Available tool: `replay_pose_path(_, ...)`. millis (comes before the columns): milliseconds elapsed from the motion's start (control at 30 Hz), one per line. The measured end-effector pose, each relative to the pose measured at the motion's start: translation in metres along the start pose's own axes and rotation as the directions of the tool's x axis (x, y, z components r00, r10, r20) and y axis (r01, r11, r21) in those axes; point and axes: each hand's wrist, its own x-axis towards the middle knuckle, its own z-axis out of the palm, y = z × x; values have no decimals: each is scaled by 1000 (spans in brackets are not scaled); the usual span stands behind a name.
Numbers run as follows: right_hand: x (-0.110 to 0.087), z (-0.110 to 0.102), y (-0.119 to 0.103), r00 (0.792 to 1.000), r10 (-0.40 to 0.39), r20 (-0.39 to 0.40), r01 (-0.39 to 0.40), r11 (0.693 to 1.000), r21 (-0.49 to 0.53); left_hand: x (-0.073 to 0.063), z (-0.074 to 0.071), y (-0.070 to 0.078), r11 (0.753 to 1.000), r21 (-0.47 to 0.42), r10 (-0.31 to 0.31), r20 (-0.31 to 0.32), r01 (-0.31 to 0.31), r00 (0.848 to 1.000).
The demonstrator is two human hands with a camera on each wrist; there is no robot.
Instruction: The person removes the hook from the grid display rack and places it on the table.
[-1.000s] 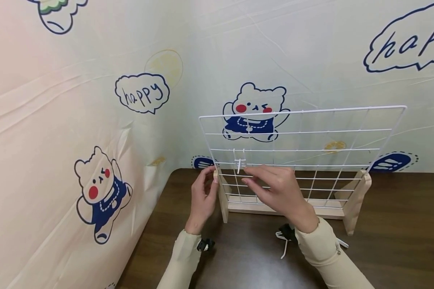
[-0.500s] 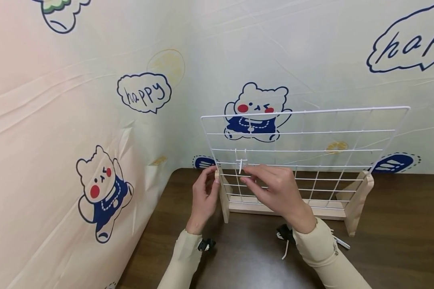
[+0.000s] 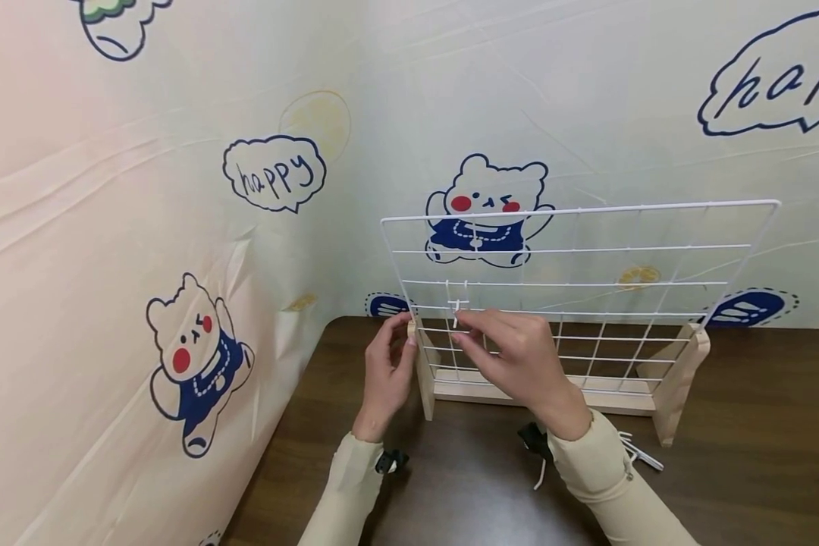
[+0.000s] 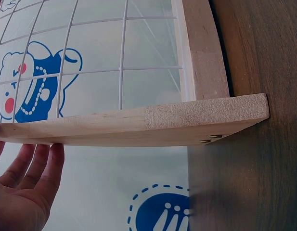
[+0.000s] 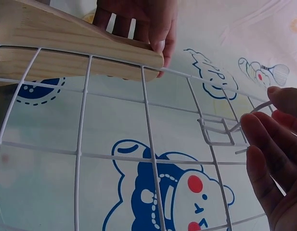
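In the head view a white wire grid rack [image 3: 580,282] stands in light wooden side panels [image 3: 682,379] on a wooden base. A white wire hook [image 3: 456,305] hangs on the grid's left part. My right hand [image 3: 519,356] pinches the hook's prong between thumb and fingers, seen closer in the right wrist view, where the hook's frame [image 5: 218,132] sits on the grid bars. My left hand [image 3: 387,368] grips the top of the left wooden panel [image 4: 138,125], with fingers along its outer face in the left wrist view.
More white metal pieces [image 3: 644,456] lie on the dark wooden table [image 3: 464,493], partly behind the right sleeve. A thin white wire end [image 3: 540,475] shows beside the black wrist camera [image 3: 534,440]. A printed cloth [image 3: 355,250] hangs behind and to the left.
My right fingertips have come slightly left, closer onto the hook's prong. The left hand keeps its hold on the panel, and the head view has shifted a little.
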Motion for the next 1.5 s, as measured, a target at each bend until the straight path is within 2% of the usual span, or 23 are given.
replay_pose_path(433,-1,4,0,999,36,3,-36,999,10,0,1,0,1000,2,11,3,-11,1000)
replay_pose_path(700,-1,10,1,999,36,-1,-36,999,15,-2,1,0,1000,2,-5,5,5,1000)
replay_pose_path(1167,1,12,-1,999,40,-7,-40,999,24,1,1,-1,1000,4,20,-1,-20,1000)
replay_pose_path(1500,1,12,-1,999,43,-10,-43,999,12,1,1,-1,1000,3,16,-1,-16,1000)
